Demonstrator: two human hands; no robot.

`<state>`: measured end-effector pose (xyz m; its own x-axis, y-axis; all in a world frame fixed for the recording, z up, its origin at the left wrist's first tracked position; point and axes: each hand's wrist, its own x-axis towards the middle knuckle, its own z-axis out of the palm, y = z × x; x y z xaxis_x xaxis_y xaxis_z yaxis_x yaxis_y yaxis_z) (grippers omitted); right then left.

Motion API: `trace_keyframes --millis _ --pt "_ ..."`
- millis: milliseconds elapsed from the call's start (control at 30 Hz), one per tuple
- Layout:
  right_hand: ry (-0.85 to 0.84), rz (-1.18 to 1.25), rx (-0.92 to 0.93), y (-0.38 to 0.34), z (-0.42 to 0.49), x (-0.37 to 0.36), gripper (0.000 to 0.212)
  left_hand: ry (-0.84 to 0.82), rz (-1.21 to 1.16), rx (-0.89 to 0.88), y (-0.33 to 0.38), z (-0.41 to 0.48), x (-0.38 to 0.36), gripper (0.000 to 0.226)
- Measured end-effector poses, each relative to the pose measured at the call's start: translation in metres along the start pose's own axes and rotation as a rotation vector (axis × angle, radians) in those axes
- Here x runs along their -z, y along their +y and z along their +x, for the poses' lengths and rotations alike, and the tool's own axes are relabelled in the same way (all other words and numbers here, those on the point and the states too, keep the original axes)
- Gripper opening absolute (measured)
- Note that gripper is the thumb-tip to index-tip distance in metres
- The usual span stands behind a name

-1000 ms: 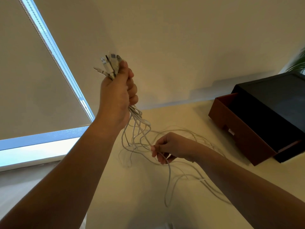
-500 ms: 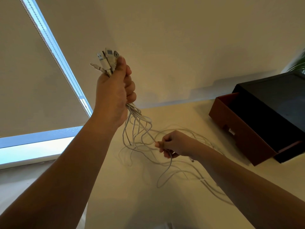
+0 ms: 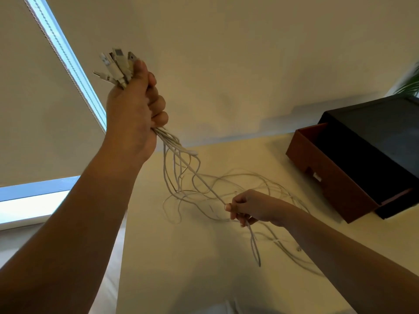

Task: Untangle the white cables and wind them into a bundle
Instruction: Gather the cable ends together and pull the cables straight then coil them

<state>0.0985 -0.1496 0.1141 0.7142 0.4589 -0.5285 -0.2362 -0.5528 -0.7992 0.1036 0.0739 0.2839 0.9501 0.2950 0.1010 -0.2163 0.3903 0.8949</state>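
Observation:
My left hand point(image 3: 133, 112) is raised high and grips several white cables in a fist, with their plug ends point(image 3: 115, 66) sticking out above the thumb. Below the fist the white cables point(image 3: 181, 175) hang down and spread in tangled loops over the cream table point(image 3: 172, 268). Lower and to the right, my right hand point(image 3: 247, 207) pinches one cable, which runs taut up to the left fist. The free end of that cable point(image 3: 255, 245) dangles below the right hand.
A dark box with an open brown drawer point(image 3: 335, 182) stands on the table at the right. Plant leaves point(image 3: 410, 82) show at the far right edge. A window with a roller blind point(image 3: 63, 55) fills the left side, behind a pale wall.
My right hand has slid down and to the right along one cable, pulling it taut. The left hand has lifted slightly, and the loops on the table have shifted.

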Motion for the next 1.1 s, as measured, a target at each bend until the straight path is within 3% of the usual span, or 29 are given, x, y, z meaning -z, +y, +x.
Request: trace_keyframes --millis 200,267,333,533,600,700,833,1000,1100 --pt "0.125 -0.25 -0.115 0.048 -0.006 0.013 0.027 -0.003 -0.021 -0.079 0.029 0.018 0.019 0.045" --pt "0.155 -0.156 -0.169 0.07 -0.015 0.015 0.032 -0.068 -0.037 -0.125 0.043 0.027 0.034 0.058" --pt "0.166 -0.114 -0.17 0.081 -0.021 0.019 0.038 -0.049 0.015 -0.127 0.044 0.028 0.038 0.053" --pt "0.283 -0.304 0.046 0.059 -0.037 0.046 0.027 0.01 0.189 -0.022 0.011 0.014 0.022 0.04" --pt "0.275 -0.222 0.127 0.041 -0.047 0.053 0.032 -0.024 0.281 0.013 -0.001 0.01 0.021 0.038" --pt "0.243 -0.025 0.186 0.014 -0.06 0.058 0.049 -0.118 0.426 0.047 -0.017 0.004 0.021 0.036" --pt "0.27 0.074 0.321 -0.021 -0.067 0.053 0.035 -0.3 0.559 0.113 -0.035 -0.007 0.016 0.027" --pt "0.342 0.237 0.483 -0.067 -0.07 0.038 0.031 -0.534 0.659 0.297 -0.063 -0.028 0.001 0.027" --pt "0.379 0.218 0.57 -0.082 -0.068 0.037 0.032 -0.664 0.623 0.421 -0.066 -0.041 -0.005 0.028"
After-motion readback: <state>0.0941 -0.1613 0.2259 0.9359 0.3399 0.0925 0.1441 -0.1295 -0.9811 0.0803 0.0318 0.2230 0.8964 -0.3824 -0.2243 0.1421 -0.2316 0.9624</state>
